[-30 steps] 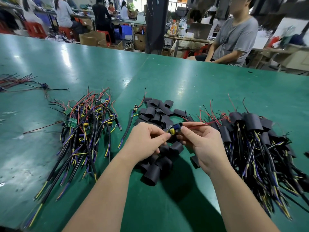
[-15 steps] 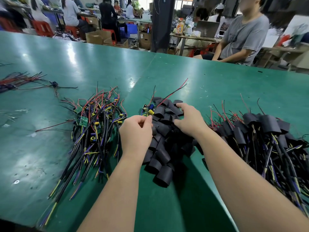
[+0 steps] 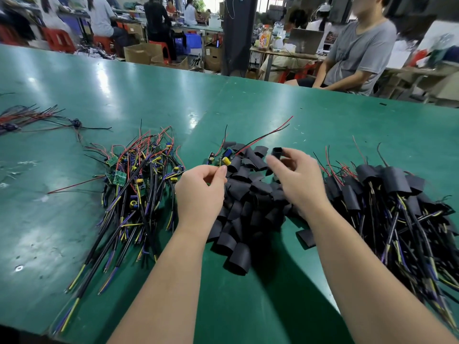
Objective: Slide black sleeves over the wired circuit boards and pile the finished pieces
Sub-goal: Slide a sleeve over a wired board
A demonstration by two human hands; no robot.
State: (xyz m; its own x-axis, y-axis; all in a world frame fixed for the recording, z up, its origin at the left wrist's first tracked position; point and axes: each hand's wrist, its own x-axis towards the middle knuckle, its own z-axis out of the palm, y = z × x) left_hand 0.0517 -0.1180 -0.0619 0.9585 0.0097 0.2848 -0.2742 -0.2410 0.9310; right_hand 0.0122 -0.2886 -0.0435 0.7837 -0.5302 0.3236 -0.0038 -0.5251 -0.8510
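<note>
Green table, glossy. Directly under the right hand's grip, a heap of loose black sleeves. Left of the left hand's grip, bare wired boards; right of both grips, sleeved pieces. Far left, a wire bundle.

A dark square pillar is rising behind the far edge of a broad glossy green worktable, which is catching pale streaks of overhead light. Left of the pillar, a blue plastic crate is resting near it, brown cardboard boxes are sitting further left, and red plastic stools are standing beyond those, where seated people are working with backs turned. Right of the pillar, a cluttered wooden desk is standing, and a person in a grey T-shirt is sitting past it.
</note>
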